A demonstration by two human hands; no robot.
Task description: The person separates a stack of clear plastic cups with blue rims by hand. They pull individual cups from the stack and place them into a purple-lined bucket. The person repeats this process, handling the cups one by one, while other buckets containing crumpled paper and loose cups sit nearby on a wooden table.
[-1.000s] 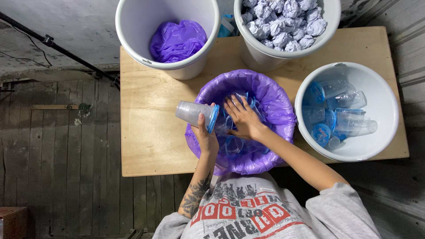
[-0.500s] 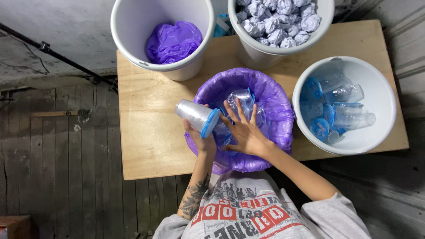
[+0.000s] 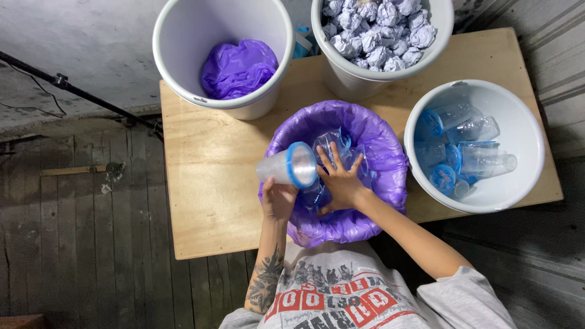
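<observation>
Head view: left hand (image 3: 278, 200) grips blue-rimmed clear cup (image 3: 287, 166) over purple-lined bin (image 3: 390, 159).

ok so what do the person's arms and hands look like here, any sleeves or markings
Both hands are bare, with no gloves or rings visible. The left hand leads to a forearm with dark tattoo patterns near the elbow. The right hand leads to an unmarked forearm. Short grey sleeves of a printed t-shirt end above the elbows.
</observation>
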